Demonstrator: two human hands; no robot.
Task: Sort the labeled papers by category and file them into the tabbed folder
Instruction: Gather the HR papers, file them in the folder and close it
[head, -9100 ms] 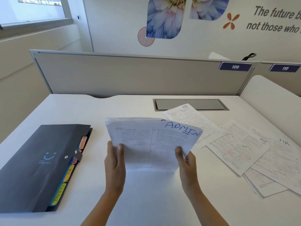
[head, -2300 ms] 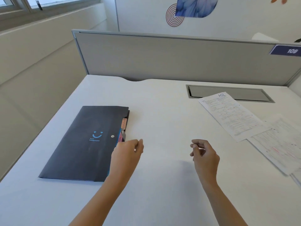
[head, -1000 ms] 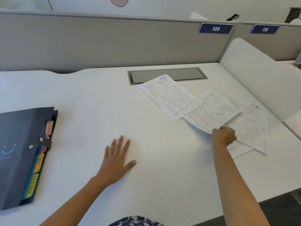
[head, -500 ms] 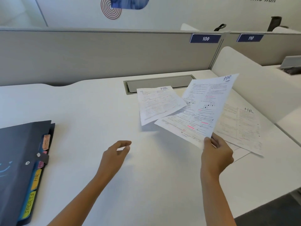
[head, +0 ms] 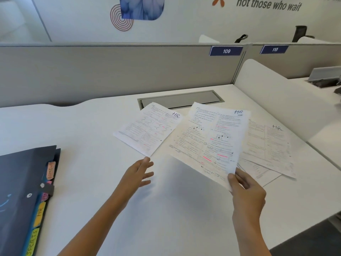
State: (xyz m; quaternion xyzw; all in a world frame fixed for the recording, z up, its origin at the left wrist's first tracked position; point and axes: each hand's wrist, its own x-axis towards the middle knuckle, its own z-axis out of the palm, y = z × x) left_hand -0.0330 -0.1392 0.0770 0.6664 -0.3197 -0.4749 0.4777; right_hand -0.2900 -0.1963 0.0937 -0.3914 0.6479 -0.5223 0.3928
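right hand (head: 246, 193) pinching an HR sheet (head: 208, 143) by its near corner | left hand (head: 137, 174) open, fingertips at second sheet's (head: 147, 128) near corner, maybe touching | that sheet's long axis runs away up-right, left hand is closer

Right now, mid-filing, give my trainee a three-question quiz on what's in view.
1. True or false: the right hand is pinching the near corner of an HR sheet, lifted off the desk.
2. Which label is written on the sheet nearest the left hand? A) ADMIN B) HR C) SPORTS
3. Fill in: the folder lies closed at the desk's ____ edge.

Key
1. True
2. B; that left sheet reads HR
3. left
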